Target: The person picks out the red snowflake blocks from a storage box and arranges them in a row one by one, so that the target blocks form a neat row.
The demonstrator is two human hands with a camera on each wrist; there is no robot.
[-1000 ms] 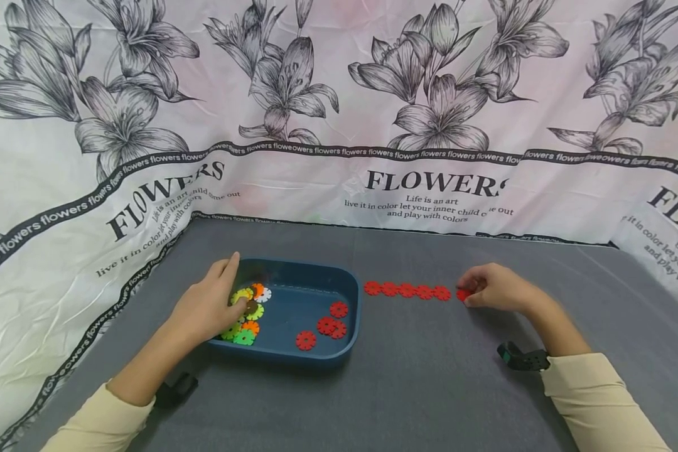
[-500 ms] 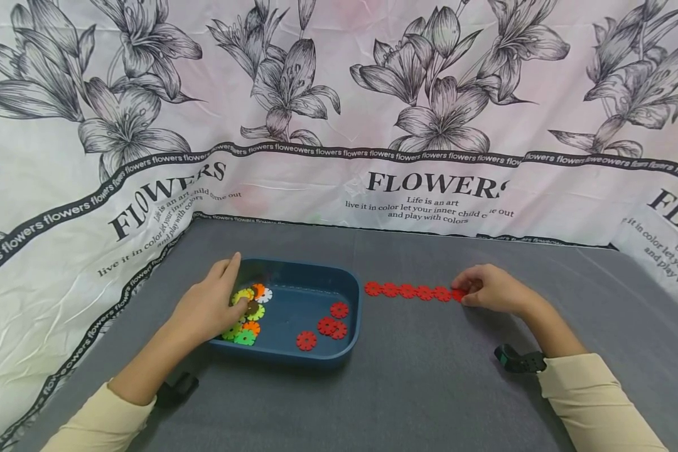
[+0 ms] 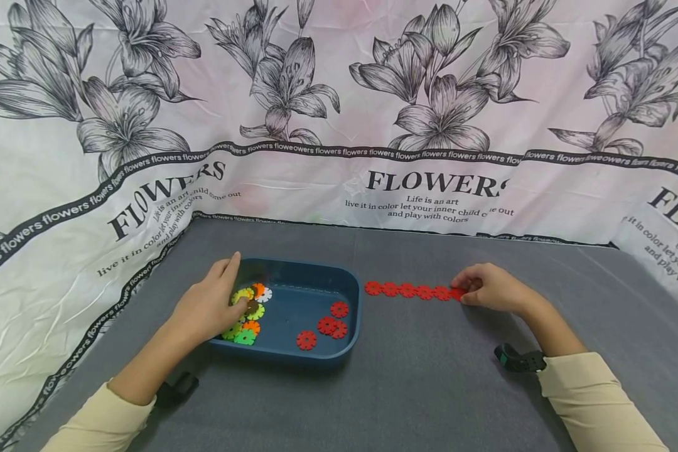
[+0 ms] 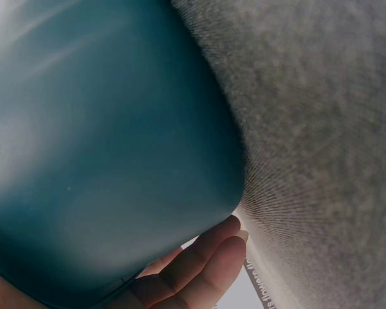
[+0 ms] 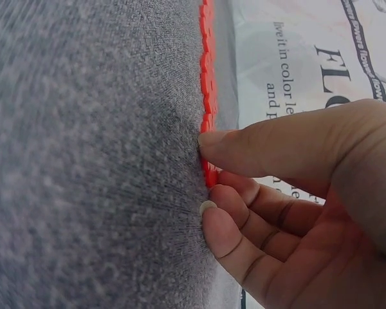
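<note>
My left hand point(image 3: 208, 306) grips the left wall of a dark blue plastic tub point(image 3: 299, 360). The thumb reaches inside, and in the left wrist view curled fingers point(image 4: 202, 270) lie along the outer wall. At the right end of a straight row of red notched discs point(image 3: 407, 290), my right hand point(image 3: 494, 289) pinches the last red disc point(image 5: 209, 175) between thumb and fingertips. That disc touches or overlaps its neighbour and lies low on the cloth. Inside the tub, several loose red discs point(image 3: 306, 340) rest on the right side.
Yellow, green, orange, white and brown discs point(image 3: 245, 337) are heaped at the tub's left end, partly behind the left hand. Grey cloth point(image 3: 407, 389) covers the table. A flower-printed curtain point(image 3: 294, 188) hangs at the back and along the sides.
The right hand has moved slightly left, bringing its red disc from a small gap up against the row's end. The left hand and tub have stayed put.
</note>
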